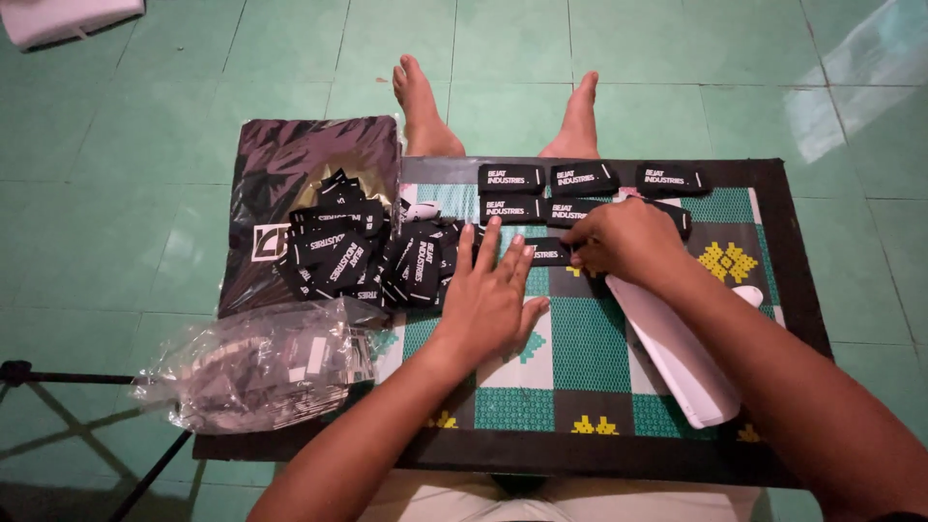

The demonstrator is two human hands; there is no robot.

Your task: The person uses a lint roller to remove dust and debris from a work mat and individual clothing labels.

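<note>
I sit on a green floor with a low patterned board over my legs. My left hand lies flat and open on the board, fingers spread, beside a loose heap of black rectangular labels. My right hand pinches one black label at its right end, pressing it down on the board. Above it, several black labels lie lined up in two neat rows along the far edge. A white flat tool lies under my right forearm.
A black plastic bag lies under the heap at the board's left. A clear crinkled plastic bag with more pieces sits at the near left corner. My bare feet stick out beyond the board. A black stand leg crosses the floor at left.
</note>
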